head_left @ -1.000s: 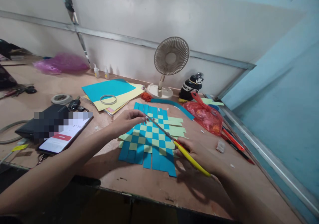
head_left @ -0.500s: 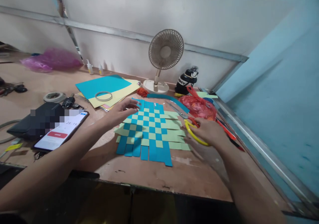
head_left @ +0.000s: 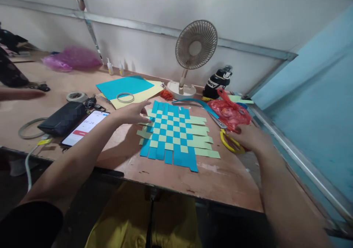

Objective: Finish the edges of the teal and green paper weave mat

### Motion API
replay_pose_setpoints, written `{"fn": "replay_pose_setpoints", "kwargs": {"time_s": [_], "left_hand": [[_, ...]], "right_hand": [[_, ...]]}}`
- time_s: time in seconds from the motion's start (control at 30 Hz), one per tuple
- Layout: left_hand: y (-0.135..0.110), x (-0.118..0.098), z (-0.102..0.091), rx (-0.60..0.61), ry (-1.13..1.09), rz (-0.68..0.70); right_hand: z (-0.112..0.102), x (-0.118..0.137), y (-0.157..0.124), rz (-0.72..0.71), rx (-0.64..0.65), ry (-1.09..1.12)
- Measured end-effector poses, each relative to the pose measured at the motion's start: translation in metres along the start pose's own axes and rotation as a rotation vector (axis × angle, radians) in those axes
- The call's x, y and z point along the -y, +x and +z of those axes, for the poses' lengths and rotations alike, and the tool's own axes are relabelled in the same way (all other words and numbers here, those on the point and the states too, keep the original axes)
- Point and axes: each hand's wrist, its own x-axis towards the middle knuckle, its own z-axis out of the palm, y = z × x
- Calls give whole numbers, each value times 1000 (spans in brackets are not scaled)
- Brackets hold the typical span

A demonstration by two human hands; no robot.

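A mat woven from blue and pale green paper strips [head_left: 172, 134] lies flat on the wooden table [head_left: 220, 182]. My left hand [head_left: 134, 112] reaches to the mat's upper left edge, fingers stretched out and touching the strips. Yellow-handled scissors [head_left: 230, 143] lie on the table just right of the mat, blades pointing up and left. My right hand [head_left: 252, 137] rests beside the handle loop with loose fingers touching it; the loop shows whole, with no finger through it.
Behind the mat are a small fan [head_left: 194, 53], a black bottle [head_left: 217, 82], a red plastic bag [head_left: 230, 112], and blue and yellow paper sheets [head_left: 127, 88] under a tape ring [head_left: 125, 97]. A phone [head_left: 84, 128] and black pouch [head_left: 63, 117] lie left. Another person's hand [head_left: 19, 93] is at the far left.
My right hand carried the scissors off the mat to its right and laid them on the table. My left hand shifted from pinching a strip to lying on the mat's left edge.
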Motion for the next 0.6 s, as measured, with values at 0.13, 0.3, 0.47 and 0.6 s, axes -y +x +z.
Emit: {"fn": "replay_pose_setpoints", "kwargs": {"time_s": [0.13, 0.3, 0.47, 0.6], "left_hand": [[4, -8, 22, -152, 125, 112], [-1, -2, 72, -453, 416, 75], [-5, 17, 92, -481, 452, 71], [-4, 22, 90, -517, 454, 111]], "right_hand": [[7, 59, -12, -180, -138, 72], [21, 123, -37, -730, 62, 187], [32, 129, -50, -826, 252, 135], [36, 128, -53, -793, 339, 153]]}}
